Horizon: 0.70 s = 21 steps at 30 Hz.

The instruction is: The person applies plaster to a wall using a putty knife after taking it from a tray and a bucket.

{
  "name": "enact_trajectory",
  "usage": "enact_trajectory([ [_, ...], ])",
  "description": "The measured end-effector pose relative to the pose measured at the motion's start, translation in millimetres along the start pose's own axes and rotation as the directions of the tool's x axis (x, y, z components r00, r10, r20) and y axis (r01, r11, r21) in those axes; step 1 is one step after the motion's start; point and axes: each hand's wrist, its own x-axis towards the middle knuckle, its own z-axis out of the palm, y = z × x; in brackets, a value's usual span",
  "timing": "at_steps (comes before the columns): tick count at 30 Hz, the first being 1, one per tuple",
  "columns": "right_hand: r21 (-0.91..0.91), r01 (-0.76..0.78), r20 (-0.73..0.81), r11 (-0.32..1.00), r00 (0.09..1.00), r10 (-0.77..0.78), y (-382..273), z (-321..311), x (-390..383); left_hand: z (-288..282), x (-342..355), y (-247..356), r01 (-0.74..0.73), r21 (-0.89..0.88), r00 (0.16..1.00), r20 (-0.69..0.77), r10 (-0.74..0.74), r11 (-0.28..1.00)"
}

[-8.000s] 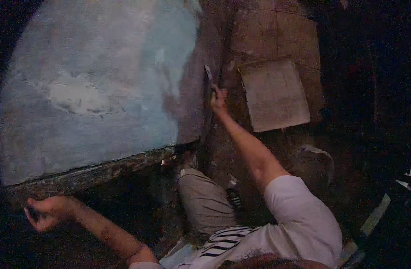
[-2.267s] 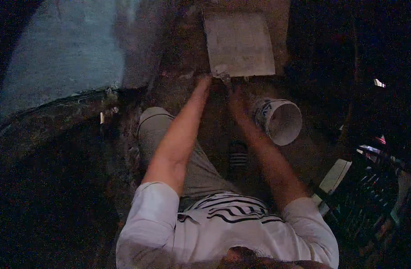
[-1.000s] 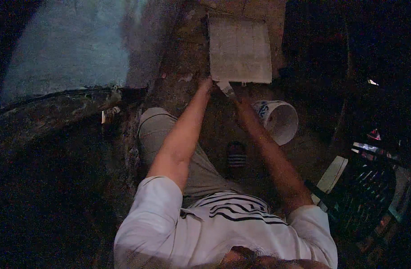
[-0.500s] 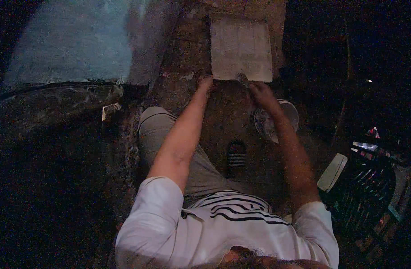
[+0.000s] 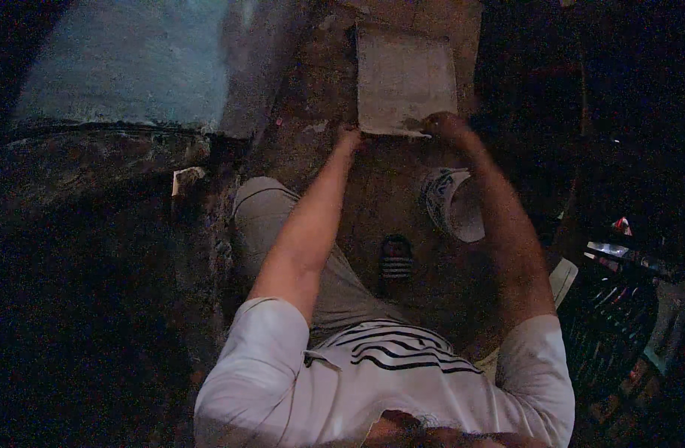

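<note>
A pale, roughly square board (image 5: 406,75) lies ahead of me, its surface smeared unevenly. At its near left corner my left hand (image 5: 348,137) is closed on the edge, with the fingertips partly hidden in the dark. My right hand (image 5: 448,130) is over the board's near right part, fingers closed round a small hand tool. The tool's dark flat end (image 5: 413,124) touches the board by the near edge; the dim light hides whether it is a brush or a scraper. Below my right hand, a white bucket (image 5: 438,196) with a printed pattern stands tilted, its mouth partly behind my forearm.
A striped slipper (image 5: 396,257) shows on the brown floor between my legs. To the left rises a bluish wall (image 5: 133,67) with a dark ledge under it. A dark green slatted crate (image 5: 608,321) and a pale box-like piece (image 5: 563,279) are at the right.
My right hand has moved right and slightly farther away with the tool, along the board's near edge. My left hand keeps its place at the corner. More of the bucket's mouth shows.
</note>
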Motion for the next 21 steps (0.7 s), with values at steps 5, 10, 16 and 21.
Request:
enact_trajectory([
  [5,-0.086,0.064,-0.028,0.994,0.997,-0.066,9.4,20.8,3.6,-5.2,29.7,-21.3,-0.053,0.182,0.998,-0.005,0.055,0.982],
  [10,-0.043,0.168,-0.045,0.985,0.984,-0.170,25.6,37.0,12.8,-5.6,55.2,-29.9,-0.071,0.275,0.997,0.028,0.066,0.959],
  [16,-0.068,0.224,-0.194,0.972,0.953,-0.233,25.2,46.6,10.7,-0.1,19.7,-3.0,0.099,0.120,0.994,0.042,-0.105,0.988],
  [21,-0.033,0.114,-0.129,0.993,0.985,-0.118,11.2,53.9,-4.0,4.7,12.7,-4.2,0.023,0.045,1.000,0.003,-0.024,0.999],
])
